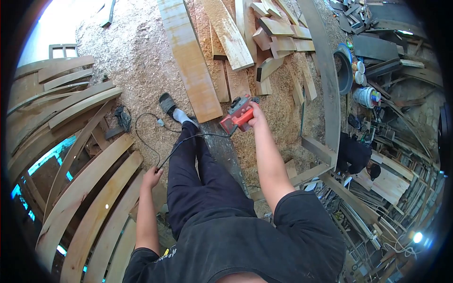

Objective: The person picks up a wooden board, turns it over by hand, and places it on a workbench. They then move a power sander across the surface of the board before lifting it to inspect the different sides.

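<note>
My right hand (256, 114) is wrapped round the handle of a red electric hand planer (237, 114). The planer is beside the near end of a long wide plank (192, 66), whose face is partly smooth and partly pale and streaked. A dark power cord (200, 135) runs from the planer across my legs to my left hand (151, 178). Down by my left thigh, that hand has its fingers closed on the cord. Beyond it the cord loops over the shavings to a pale connector (160, 122).
Wood shavings (127, 56) cover the ground. Offcuts and boards (278, 45) are piled ahead to the right. Curved planks (96, 207) lean at my left. A long timber beam (325, 80) stands right, with buckets (366, 96) and a bent-over person (354, 155) beyond.
</note>
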Available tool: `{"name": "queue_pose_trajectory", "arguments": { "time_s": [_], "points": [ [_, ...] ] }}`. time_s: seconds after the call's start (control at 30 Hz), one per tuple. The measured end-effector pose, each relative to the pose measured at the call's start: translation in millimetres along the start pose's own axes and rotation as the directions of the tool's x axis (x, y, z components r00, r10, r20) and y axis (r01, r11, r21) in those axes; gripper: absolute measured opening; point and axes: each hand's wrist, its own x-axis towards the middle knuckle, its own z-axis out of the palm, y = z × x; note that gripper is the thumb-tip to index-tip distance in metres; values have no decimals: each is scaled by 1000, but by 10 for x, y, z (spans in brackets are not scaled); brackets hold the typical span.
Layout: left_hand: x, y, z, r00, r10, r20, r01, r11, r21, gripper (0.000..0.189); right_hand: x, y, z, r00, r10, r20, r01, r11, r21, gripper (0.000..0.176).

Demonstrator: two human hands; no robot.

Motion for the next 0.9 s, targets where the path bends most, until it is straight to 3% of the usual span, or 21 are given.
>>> {"name": "queue_pose_trajectory", "arguments": {
  "time_s": [0.13, 0.2, 0.23, 0.33, 0.5, 0.53, 0.57, 0.6, 0.63, 0.67, 0.7, 0.77, 0.83, 0.87, 0.9],
  "points": [
    [290, 136, 82, 1000, 27, -13, -27, 1000, 15, 56, 24, 47, -174, 997, 66, 30, -64, 996, -55, 33],
    [446, 313, 65, 999, -1, 38, -2, 997, 74, 56, 143, 126, -293, 999, 34, 24, -33, 999, -23, 25],
    [527, 397, 58, 996, -30, 88, 18, 990, 138, 57, -61, 168, -216, 995, -87, 45, 90, 993, -80, 28],
    [803, 589, 138, 993, -52, 110, 22, 966, 257, 58, -217, 181, -193, 993, -92, 66, 100, 988, -117, 39],
    [1275, 687, 318, 985, -93, 143, 41, 943, 329, 58, -469, 191, -126, 968, -222, -116, 191, 954, -231, 40],
    [1322, 736, 333, 986, -84, 141, 28, 931, 363, 58, -395, 248, -192, 824, -533, -192, 416, 799, -434, 43],
    [1372, 789, 341, 985, -91, 144, 33, 932, 361, 58, -332, 305, -263, 585, -790, -184, 546, 551, -631, 46],
    [1397, 897, 288, 992, -19, 126, -29, 929, 369, 54, -402, 320, -236, 588, -788, -183, 543, 552, -633, 46],
    [1405, 1029, 230, 993, 55, 107, -92, 921, 378, 51, -580, 288, -131, 355, -935, 12, 573, 207, -793, 43],
    [1378, 1193, 186, 980, 197, -2, -192, 961, 201, 45, -757, 251, 2, 119, -960, 253, 499, -162, -851, 40],
    [1329, 1383, 152, 941, 311, -133, -310, 950, 30, 40, -893, 240, 152, 121, -960, 251, 498, -160, -852, 40],
    [1257, 1799, 128, 832, 437, -343, -521, 828, -210, 33, -1053, 303, 453, 378, -772, 511, 734, -86, -673, 35],
    [1173, 2215, 64, 708, 525, -473, -666, 718, -201, 36, -961, 448, 645, 473, -595, 650, 762, -95, -641, 32],
    [1185, 2365, 100, 705, 524, -478, -669, 716, -201, 36, -911, 505, 719, 468, -595, 653, 764, -99, -638, 32],
    [1213, 2486, 142, 704, 499, -505, -670, 703, -239, 40, -838, 569, 782, 487, -523, 699, 729, -198, -656, 33]
  ]
}}
